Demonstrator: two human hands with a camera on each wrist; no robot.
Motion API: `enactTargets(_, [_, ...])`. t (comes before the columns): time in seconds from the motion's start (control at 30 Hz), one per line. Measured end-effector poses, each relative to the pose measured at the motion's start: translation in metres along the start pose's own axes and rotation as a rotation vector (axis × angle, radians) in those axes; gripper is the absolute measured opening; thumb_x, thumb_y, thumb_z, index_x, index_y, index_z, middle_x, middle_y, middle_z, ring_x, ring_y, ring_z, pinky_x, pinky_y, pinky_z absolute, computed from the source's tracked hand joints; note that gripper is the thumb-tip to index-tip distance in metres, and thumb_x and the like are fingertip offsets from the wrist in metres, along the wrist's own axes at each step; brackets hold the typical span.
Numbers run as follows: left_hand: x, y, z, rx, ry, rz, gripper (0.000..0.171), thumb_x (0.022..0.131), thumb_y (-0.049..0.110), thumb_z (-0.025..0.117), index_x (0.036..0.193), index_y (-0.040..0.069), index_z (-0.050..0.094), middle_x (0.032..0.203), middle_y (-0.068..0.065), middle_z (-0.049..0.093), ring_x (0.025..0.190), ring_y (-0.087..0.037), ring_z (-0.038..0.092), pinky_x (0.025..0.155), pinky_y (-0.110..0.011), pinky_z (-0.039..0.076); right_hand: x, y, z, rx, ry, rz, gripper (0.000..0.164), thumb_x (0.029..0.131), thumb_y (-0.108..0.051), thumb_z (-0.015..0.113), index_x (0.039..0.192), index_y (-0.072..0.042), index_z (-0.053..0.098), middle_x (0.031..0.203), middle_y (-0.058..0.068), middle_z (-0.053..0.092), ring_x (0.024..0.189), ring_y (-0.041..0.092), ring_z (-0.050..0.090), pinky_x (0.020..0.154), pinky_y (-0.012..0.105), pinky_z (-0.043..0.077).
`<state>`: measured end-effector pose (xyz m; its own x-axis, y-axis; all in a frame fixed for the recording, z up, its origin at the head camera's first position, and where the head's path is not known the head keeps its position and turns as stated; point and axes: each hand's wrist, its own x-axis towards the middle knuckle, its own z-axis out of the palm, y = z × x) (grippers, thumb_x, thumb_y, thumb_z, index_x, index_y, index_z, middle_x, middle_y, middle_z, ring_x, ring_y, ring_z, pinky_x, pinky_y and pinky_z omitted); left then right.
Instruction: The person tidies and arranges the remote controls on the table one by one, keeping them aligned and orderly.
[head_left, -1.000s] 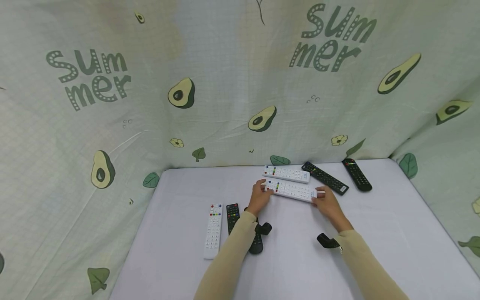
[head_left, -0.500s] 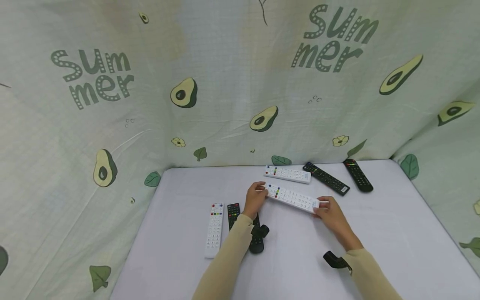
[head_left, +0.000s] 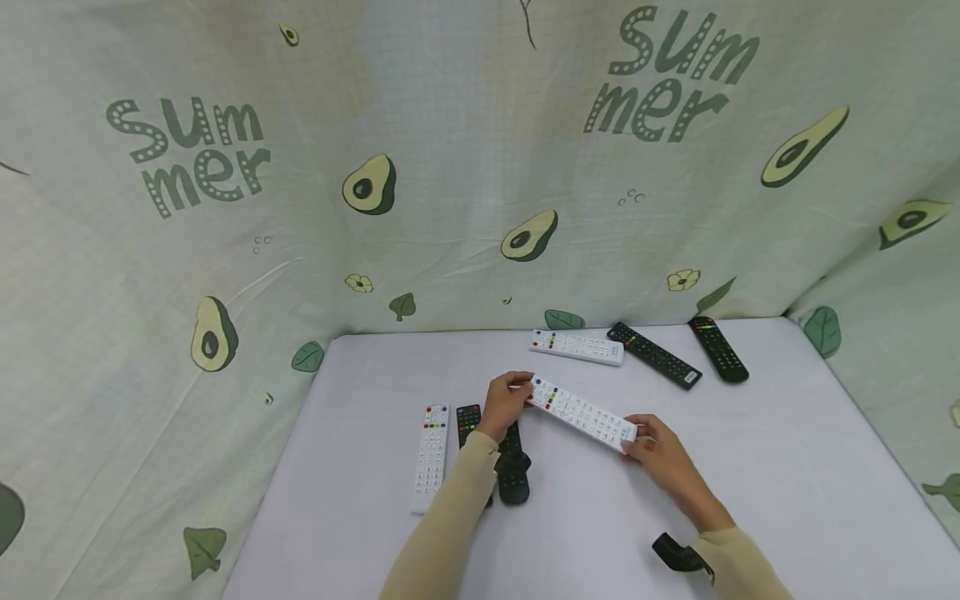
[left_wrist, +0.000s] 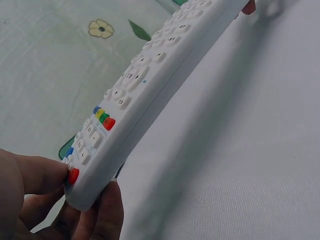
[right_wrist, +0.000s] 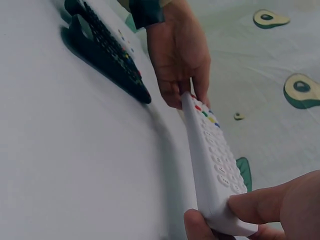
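A white remote control [head_left: 581, 412] with coloured buttons hangs slanted above the table, its buttons facing up. My left hand [head_left: 506, 404] pinches its far-left end, thumb over the red button in the left wrist view. At the opposite end my right hand [head_left: 663, 458] grips it between thumb and fingers. In the right wrist view the raised remote [right_wrist: 212, 160] stretches from one hand to the other, and its shadow falls on the cloth. Under the left forearm lie two black remotes, one [head_left: 468, 419] partly hidden by the sleeve, the other [head_left: 514, 487] partly behind the wrist strap.
Another white remote [head_left: 431, 458] lies left of the black pair. Along the back edge rest a white remote [head_left: 576, 347], a slanted black remote [head_left: 654, 356] and a black remote [head_left: 718, 349]. A printed curtain [head_left: 442, 167] rises behind the white table [head_left: 360, 375].
Both hands have drawn the white remote towards the body, away from the white one at the back. Its right end has come nearer than its left, so it slants more.
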<state>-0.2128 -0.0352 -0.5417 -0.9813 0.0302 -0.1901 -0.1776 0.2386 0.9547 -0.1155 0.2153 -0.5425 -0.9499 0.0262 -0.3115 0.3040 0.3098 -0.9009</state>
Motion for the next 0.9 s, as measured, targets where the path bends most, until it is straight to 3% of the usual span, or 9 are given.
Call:
enactTargets(0.37, [-0.002,-0.003,-0.005,0.04,-0.043,0.021,0.024,0.105,0.006,0.062,0.126,0.003,0.075,0.114,-0.009,0.07,0.091,-0.015,0.064,0.085,-0.037,0.063,-0.018,0.01,0.016,0.03,-0.051,0.01,0.045,0.1,0.002,0.063,0.141,0.008,0.046,0.132,0.026,0.057,0.102,0.02,0.067,0.081,0.029,0.062])
enactTargets(0.9, [0.001,0.001,-0.006,0.113,-0.126,0.039,0.024,0.106,0.007,0.06,0.122,0.005,0.078,0.119,-0.01,0.07,0.092,-0.013,0.064,0.076,-0.024,0.055,-0.039,0.011,0.049,0.044,-0.102,-0.009,0.053,0.09,0.006,0.07,0.139,0.009,0.051,0.115,0.015,0.066,0.096,0.021,0.07,0.076,0.027,0.06])
